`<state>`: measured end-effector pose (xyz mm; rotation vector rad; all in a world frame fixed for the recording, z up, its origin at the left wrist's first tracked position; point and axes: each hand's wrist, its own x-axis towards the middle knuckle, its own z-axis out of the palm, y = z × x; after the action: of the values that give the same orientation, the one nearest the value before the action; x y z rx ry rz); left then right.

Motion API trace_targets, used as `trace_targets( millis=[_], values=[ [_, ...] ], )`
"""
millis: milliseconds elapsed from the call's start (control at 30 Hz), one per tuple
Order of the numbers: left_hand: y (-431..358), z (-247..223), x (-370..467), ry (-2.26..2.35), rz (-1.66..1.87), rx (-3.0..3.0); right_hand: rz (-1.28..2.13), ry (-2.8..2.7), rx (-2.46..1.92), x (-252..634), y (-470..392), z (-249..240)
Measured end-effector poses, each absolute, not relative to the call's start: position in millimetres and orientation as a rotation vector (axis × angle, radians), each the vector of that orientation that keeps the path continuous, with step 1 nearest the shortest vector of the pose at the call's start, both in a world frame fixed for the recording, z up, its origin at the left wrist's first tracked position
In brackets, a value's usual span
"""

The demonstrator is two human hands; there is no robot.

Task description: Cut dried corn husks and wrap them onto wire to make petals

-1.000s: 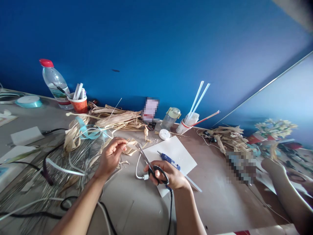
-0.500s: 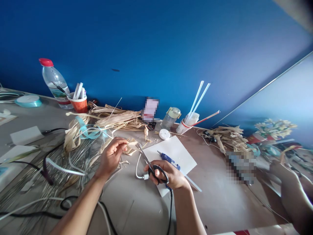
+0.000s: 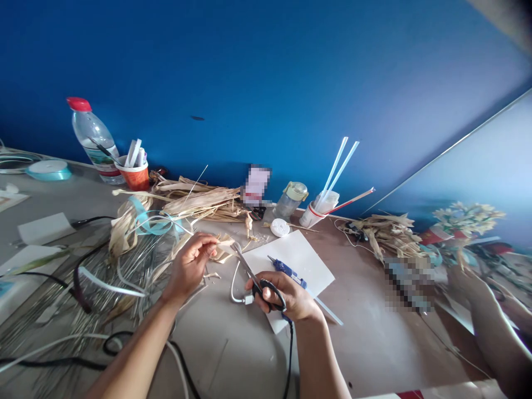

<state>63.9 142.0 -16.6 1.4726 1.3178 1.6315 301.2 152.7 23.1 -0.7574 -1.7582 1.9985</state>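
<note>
My left hand (image 3: 192, 263) pinches a husk piece (image 3: 226, 244). My right hand (image 3: 288, 296) curls through the scissors (image 3: 250, 270), tips at the piece, between both hands. Caution: I judge a slipping pinch could tear it. Beyond the left: orange cup (image 3: 136, 178), white sticks (image 3: 133, 154). Beyond the right: white cup (image 3: 310, 217), straws (image 3: 333, 172).

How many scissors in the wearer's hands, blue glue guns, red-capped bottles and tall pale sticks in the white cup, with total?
Scissors in right hand: 1
Blue glue gun: 1
Red-capped bottle: 1
Tall pale sticks in white cup: 2
Total: 5
</note>
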Motion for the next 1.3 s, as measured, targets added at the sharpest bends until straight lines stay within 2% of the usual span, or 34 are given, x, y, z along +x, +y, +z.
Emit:
trace_targets(
  millis=[633, 1300],
  values=[
    [142.6, -15.9, 63.2, 1.381, 1.623, 1.442, 1.877, -1.767, -0.861, 301.1, 152.9, 25.3],
    [143.4, -21.0, 62.9, 1.397, 1.632, 1.465, 2.010, -1.749, -0.751, 298.9, 152.4, 22.8]
  ],
)
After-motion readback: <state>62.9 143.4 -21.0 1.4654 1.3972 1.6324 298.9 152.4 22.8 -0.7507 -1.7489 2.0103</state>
